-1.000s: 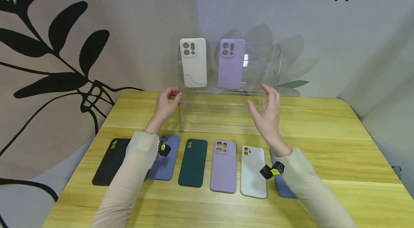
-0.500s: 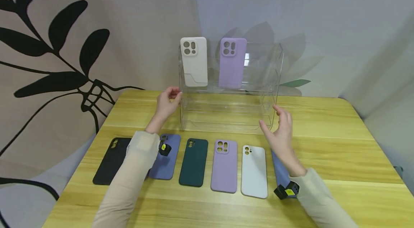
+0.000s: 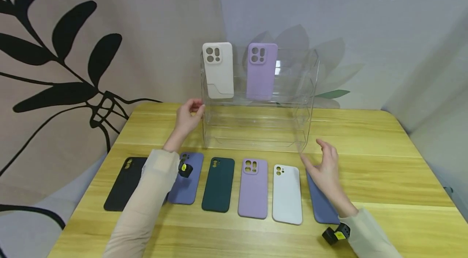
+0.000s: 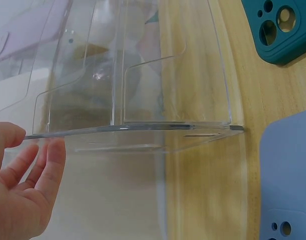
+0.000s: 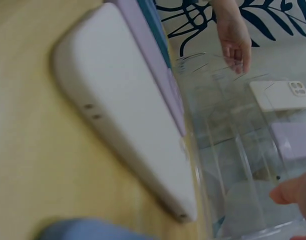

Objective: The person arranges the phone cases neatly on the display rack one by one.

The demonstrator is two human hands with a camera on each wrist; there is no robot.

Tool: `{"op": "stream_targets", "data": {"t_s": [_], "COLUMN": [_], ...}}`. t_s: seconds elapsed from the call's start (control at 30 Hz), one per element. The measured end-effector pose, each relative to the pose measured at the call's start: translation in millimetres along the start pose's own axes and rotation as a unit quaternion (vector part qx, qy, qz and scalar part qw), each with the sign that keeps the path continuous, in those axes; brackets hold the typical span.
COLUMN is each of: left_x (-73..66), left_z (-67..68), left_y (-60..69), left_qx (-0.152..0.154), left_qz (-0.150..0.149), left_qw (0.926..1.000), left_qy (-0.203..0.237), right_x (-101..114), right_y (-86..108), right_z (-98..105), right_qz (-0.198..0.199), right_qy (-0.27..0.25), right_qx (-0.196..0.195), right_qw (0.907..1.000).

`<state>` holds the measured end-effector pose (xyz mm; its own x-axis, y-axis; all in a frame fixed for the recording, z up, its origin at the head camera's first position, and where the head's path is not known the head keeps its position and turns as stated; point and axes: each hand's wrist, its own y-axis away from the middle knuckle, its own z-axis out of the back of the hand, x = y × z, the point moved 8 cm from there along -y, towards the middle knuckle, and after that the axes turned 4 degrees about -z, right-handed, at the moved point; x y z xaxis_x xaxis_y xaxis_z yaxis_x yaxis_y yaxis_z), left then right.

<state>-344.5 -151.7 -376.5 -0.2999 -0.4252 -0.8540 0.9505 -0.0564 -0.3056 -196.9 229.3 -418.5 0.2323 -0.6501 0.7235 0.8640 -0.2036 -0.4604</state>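
Observation:
A clear acrylic display rack (image 3: 256,128) stands at the back of the table. My left hand (image 3: 188,116) is at its left side panel; the left wrist view shows thumb and fingers (image 4: 55,155) pinching the panel's edge. On the top tier lean a white phone case (image 3: 221,73) and a purple phone case (image 3: 261,77). My right hand (image 3: 326,172), thumb and fingers spread apart and holding nothing, is over the top of a blue phone case (image 3: 321,205), partly hiding it. Beside that lies a white phone case (image 3: 287,197), then a lilac phone case (image 3: 253,193).
Further left in the row lie a dark green phone case (image 3: 218,187), a blue-violet phone case (image 3: 188,185) and a black phone case (image 3: 122,189), the last two partly behind my left sleeve. A wall with leaf patterns (image 3: 73,95) rises behind the table (image 3: 384,160).
My right hand has moved from the rack's right side down and to the right, toward the blue case. My left hand has stayed at the rack's left edge.

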Motion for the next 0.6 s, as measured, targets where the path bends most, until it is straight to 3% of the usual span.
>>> {"op": "stream_targets", "data": {"t_s": [0.27, 0.6], "left_x": [-1.0, -0.3], "left_z": [0.9, 1.0], "left_y": [-0.1, -0.5], "left_qx": [-0.006, -0.008], "left_qz": [-0.016, -0.023], "left_qw": [0.9998, 0.9997], "left_qy": [0.007, 0.005], "right_x": [-16, -38], "right_y": [16.5, 33.5], "right_z": [3, 4], "right_qz": [-0.033, -0.091], "right_qy": [0.042, 0.124], "right_qx": [0.048, 0.087], "right_qw": [0.9974, 0.9843]}}
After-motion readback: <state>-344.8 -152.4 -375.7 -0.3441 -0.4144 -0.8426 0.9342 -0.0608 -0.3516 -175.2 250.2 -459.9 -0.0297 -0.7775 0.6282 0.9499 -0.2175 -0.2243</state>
